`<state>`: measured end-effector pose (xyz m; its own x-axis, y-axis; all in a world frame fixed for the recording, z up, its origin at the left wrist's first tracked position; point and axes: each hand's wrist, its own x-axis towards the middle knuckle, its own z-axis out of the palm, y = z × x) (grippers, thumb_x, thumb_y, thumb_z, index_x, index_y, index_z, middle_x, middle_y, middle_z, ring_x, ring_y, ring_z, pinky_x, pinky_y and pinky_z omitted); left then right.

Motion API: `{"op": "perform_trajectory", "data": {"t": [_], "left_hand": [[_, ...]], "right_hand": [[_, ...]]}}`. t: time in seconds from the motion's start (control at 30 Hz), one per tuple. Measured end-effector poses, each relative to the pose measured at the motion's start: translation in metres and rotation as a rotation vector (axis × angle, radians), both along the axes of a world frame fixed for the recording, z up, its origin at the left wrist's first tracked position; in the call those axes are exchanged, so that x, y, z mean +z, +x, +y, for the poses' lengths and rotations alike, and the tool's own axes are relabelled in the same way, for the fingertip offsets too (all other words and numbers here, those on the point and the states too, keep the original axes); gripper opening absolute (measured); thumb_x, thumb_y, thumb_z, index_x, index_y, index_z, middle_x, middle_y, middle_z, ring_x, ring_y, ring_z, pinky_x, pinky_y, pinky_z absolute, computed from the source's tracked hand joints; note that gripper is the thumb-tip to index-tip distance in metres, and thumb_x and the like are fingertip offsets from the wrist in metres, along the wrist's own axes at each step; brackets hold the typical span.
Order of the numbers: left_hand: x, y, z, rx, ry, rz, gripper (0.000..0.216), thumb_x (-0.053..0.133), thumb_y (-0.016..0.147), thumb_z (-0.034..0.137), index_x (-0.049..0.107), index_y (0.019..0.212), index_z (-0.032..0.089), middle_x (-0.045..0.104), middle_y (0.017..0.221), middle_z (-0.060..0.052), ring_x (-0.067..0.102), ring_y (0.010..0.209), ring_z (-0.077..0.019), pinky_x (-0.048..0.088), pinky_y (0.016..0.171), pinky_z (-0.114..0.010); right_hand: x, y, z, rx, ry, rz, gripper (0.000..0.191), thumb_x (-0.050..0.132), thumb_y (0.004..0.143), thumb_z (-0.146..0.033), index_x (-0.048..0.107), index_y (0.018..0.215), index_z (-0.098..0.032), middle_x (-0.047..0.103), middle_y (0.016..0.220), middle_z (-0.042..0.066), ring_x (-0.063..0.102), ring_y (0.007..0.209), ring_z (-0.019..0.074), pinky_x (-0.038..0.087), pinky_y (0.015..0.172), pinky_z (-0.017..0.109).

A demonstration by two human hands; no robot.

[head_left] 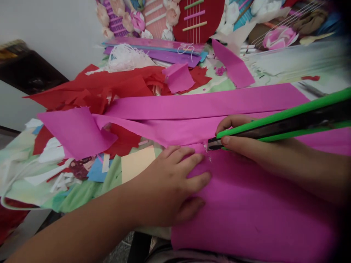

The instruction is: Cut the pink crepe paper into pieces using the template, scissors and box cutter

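My left hand lies flat with spread fingers on a large magenta sheet, pressing near its upper left edge. In my right hand is a green and black box cutter, pinched between thumb and fingers close to its dark tip. That tip touches the sheet just right of my left fingertips, beside a short ragged cut with pale bits. A narrower folded magenta strip stretches across behind both hands. Its blade is too dark to make out.
Red scraps and a magenta piece lie at left, near a cream square. Behind are a bundle of white string, a purple strip and decorated guitar shapes. Scissors lie at right.
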<state>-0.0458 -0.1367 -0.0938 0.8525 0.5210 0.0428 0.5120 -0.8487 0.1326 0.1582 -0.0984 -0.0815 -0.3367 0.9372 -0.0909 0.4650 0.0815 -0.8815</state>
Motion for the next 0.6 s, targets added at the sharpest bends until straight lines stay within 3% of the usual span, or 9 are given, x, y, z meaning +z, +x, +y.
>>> {"op": "perform_trajectory", "data": {"t": [0.13,0.33,0.6], "left_hand": [[0.000,0.001,0.001,-0.001,-0.007,-0.009,0.037,0.045,0.079,0.038,0.051,0.112,0.023,0.045,0.120,-0.014,0.039,0.110,-0.0321,0.032,0.087,-0.052],[-0.001,0.001,0.000,0.001,0.009,-0.008,0.037,0.044,0.079,0.038,0.051,0.112,0.023,0.047,0.116,-0.013,0.039,0.110,-0.0317,0.031,0.088,-0.051],[0.002,0.003,0.001,-0.001,-0.010,-0.003,0.033,0.044,0.079,0.037,0.055,0.106,0.021,0.050,0.111,-0.013,0.040,0.107,-0.0307,0.032,0.089,-0.050]], "right_hand": [[0.000,0.002,0.001,-0.029,0.080,-0.036,0.016,0.052,0.072,-0.032,0.054,0.083,-0.021,0.054,0.061,-0.002,0.051,0.062,0.0124,0.037,0.053,0.023],[0.005,0.002,-0.006,0.056,-0.014,-0.068,0.021,0.056,0.068,-0.038,0.052,0.064,-0.019,0.053,0.057,-0.002,0.049,0.055,0.0110,0.036,0.049,0.023],[-0.006,-0.005,-0.007,0.144,0.074,-0.149,0.031,0.062,0.063,-0.043,0.044,0.054,-0.019,0.043,0.043,-0.003,0.040,0.044,0.0092,0.030,0.043,0.024]]}}
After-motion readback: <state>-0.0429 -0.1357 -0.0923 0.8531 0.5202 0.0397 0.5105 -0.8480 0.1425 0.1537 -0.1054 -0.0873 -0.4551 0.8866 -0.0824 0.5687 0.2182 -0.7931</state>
